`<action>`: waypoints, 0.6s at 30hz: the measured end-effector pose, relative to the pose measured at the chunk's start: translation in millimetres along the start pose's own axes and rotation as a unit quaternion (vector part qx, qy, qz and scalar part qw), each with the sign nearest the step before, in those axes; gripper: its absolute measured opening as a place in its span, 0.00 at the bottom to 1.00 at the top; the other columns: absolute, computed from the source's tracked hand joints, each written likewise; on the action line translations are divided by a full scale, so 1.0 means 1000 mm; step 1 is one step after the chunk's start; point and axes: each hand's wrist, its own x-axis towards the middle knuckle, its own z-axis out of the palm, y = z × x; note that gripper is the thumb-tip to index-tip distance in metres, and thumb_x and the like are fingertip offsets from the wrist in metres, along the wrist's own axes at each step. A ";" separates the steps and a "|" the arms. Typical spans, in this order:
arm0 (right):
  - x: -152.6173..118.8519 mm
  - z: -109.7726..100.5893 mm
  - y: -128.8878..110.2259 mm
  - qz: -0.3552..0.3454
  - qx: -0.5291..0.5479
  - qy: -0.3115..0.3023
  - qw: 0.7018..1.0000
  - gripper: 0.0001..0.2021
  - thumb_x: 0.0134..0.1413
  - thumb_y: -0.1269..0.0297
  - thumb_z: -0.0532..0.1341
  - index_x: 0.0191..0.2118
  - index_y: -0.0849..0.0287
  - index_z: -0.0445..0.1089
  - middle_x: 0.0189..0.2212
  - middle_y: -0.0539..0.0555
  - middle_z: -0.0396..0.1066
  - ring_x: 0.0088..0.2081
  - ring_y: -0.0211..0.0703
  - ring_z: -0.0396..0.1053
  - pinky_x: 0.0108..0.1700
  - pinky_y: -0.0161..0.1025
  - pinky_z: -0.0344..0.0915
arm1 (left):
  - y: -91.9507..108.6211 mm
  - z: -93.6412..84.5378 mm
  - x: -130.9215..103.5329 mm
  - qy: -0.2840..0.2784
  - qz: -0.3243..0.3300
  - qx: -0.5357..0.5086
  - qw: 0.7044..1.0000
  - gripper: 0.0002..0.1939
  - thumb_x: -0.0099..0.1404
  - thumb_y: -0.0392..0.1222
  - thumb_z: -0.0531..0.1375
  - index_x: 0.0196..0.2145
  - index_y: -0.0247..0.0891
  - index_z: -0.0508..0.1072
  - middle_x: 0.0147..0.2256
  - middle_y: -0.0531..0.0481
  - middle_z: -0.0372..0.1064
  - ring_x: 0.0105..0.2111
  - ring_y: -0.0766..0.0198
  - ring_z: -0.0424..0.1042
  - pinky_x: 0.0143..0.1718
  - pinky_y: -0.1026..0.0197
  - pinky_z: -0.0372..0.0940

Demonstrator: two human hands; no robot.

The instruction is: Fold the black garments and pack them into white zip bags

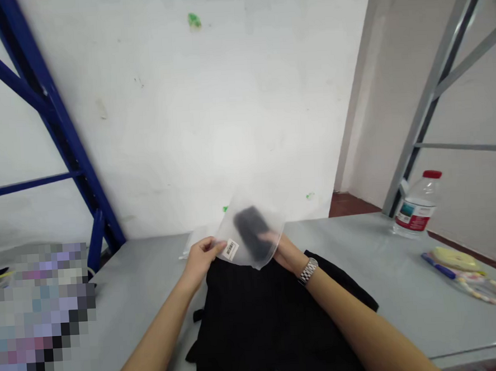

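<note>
A frosted, see-through plastic bag (225, 223) is held up above the table. My left hand (201, 255) pinches its left edge beside a white barcode label (230, 249). Through the film shows a dark, roughly rectangular item (250, 227), blurred, its exact kind unclear. My right hand (279, 248) reaches in at the bag's lower right, thumb and fingers on the dark item and partly veiled by the plastic. Beneath both hands a black garment (256, 319) lies spread over the grey table (125, 305).
Behind the bag lie more clear plastic bags (196, 236). To the right stand a red-capped water bottle (417, 206), a yellow tape roll-like item (454, 258), a blue pen (438, 264) and a beaded loop (485, 288). Blue posts (63, 129) rise at left, before a white wall.
</note>
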 end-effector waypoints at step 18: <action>-0.008 -0.001 -0.007 -0.316 -0.677 0.166 0.644 0.17 0.45 0.73 0.59 0.45 0.58 0.66 0.42 0.59 0.68 0.46 0.56 0.60 0.48 0.52 0.55 | 0.006 -0.008 0.003 0.058 -0.130 -0.115 0.983 0.34 0.58 0.66 0.47 0.48 0.35 0.65 0.40 0.37 0.72 0.36 0.53 0.74 0.22 0.64 0.63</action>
